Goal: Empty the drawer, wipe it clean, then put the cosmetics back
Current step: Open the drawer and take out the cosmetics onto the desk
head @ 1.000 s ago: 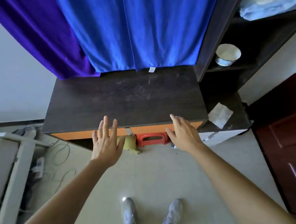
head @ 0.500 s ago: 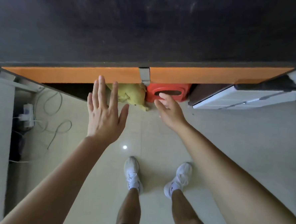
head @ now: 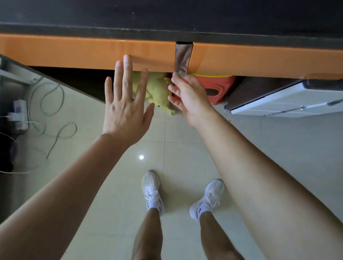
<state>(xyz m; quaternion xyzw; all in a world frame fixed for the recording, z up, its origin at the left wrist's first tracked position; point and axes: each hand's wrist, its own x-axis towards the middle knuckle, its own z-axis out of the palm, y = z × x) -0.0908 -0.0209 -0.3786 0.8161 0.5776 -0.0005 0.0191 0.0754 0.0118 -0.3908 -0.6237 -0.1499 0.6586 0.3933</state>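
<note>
The drawer's orange front (head: 71, 51) runs across the view under the dark desktop (head: 174, 11), and it is closed. A shiny metal handle (head: 183, 56) hangs at its middle. My right hand (head: 188, 96) reaches up from below, with thumb and forefinger pinching the handle's lower tip. My left hand (head: 126, 105) is held flat with fingers spread, its fingertips just at the drawer front's lower edge, holding nothing. No cosmetics are visible.
Under the desk sit a yellow-green cloth (head: 159, 91) and a red plastic stool (head: 217, 90). A white cabinet (head: 293, 99) stands at the right. Cables and a power strip (head: 19, 112) lie on the tiled floor at the left. My feet in white shoes (head: 153, 191) stand below.
The view has closed in on the drawer front. My right hand rose from under the desk to the metal handle and pinched it. My left hand lifted towards the drawer's lower edge.
</note>
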